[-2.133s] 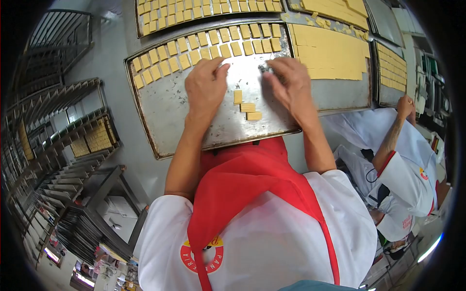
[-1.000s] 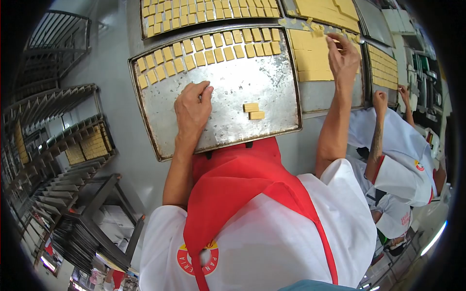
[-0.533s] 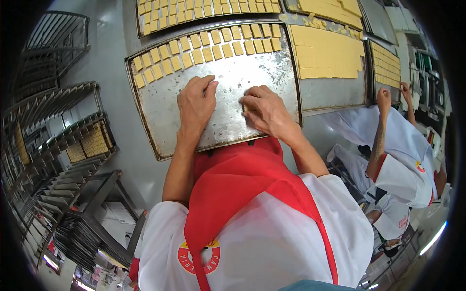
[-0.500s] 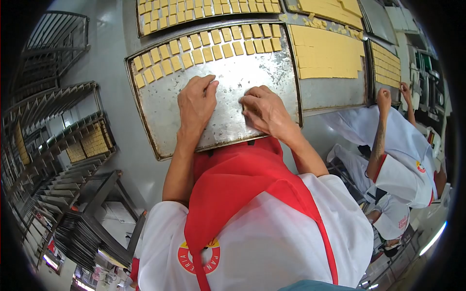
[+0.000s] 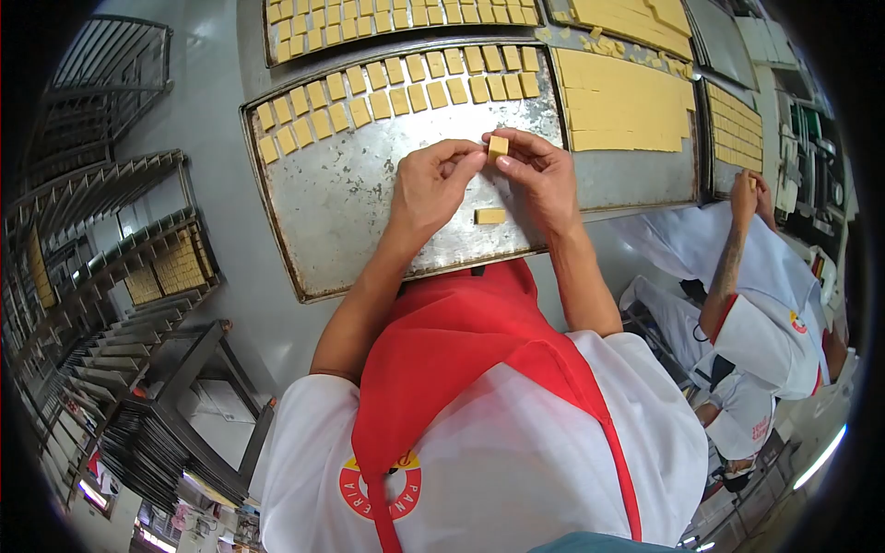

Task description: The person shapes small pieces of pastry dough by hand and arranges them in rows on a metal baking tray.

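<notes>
My right hand [image 5: 544,175] pinches a small yellow block of dough [image 5: 498,147] between thumb and fingers, above the metal baking tray [image 5: 323,221]. Close beside it, my left hand [image 5: 438,184] has thumb and fingers drawn together, the tips at the block's left side. Whether those tips hold a piece is hidden. Below my right hand, another yellow dough block [image 5: 489,216] lies on the tray. Two rows of flat rectangular dough pieces [image 5: 398,100] run along the tray's far side, with small gaps between them.
A second tray of cut pieces [image 5: 396,17] lies beyond mine. To the right are a tray with a scored dough sheet [image 5: 622,101], dough scraps [image 5: 604,44] and another cut tray [image 5: 735,129]. A co-worker's hand [image 5: 745,195] works there. Metal racks [image 5: 138,267] stand left.
My right hand has lifted from low on the tray with a dough block, uncovering another block below. My left hand has moved right to meet it.
</notes>
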`<state>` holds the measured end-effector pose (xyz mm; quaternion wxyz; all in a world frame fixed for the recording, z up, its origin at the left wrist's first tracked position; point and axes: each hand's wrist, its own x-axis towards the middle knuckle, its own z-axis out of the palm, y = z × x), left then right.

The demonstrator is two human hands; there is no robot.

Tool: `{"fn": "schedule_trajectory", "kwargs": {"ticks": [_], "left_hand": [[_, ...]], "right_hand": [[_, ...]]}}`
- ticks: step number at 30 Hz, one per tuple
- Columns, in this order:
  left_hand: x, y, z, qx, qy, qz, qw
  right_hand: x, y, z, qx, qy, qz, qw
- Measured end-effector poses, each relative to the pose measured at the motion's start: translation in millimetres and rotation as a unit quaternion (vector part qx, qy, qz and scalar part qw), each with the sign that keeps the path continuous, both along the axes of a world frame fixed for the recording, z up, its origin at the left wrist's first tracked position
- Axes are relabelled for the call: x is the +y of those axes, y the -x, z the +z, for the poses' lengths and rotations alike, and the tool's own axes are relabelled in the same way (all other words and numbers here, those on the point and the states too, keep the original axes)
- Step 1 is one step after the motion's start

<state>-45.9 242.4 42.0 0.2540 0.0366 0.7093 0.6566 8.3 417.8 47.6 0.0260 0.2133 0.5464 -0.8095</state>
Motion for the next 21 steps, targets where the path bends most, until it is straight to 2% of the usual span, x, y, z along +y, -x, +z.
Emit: {"fn": "schedule_trajectory", "kwargs": {"ticks": [1,3,5,7,9,13,16,19,20,21], "left_hand": [[3,2,0,-0.02,-0.033,0.002,0.999],[6,6,5,-0.059,-0.059,-0.008,0.996],[9,10,3,-0.098,-0.086,-0.018,0.991],[10,13,-3,-0.152,-0.166,-0.015,0.974],[9,14,-4,-0.159,-0.152,-0.029,0.975],[8,15,-5,-0.171,-0.129,-0.051,0.975],[9,14,-6,-0.172,-0.129,-0.034,0.976],[11,11,-7,-0.128,-0.09,-0.012,0.988],[11,11,-7,-0.128,-0.091,-0.013,0.987],[11,11,-6,-0.11,-0.073,-0.014,0.991]], "right_hand": [[-1,-2,3,0.0,0.0,-0.001,1.0],[-3,-3,11,0.027,-0.102,0.026,0.994],[-4,-5,9,0.051,-0.102,0.019,0.993],[-3,-8,5,0.076,-0.102,0.011,0.992],[0,-10,1,0.084,-0.148,0.031,0.985],[4,-10,0,0.097,-0.143,0.032,0.985],[9,-10,-2,0.11,-0.195,0.024,0.974],[20,-7,1,0.05,-0.197,-0.045,0.978],[27,-3,5,0.078,-0.399,-0.047,0.913],[36,1,7,0.102,-0.582,-0.048,0.805]]}}
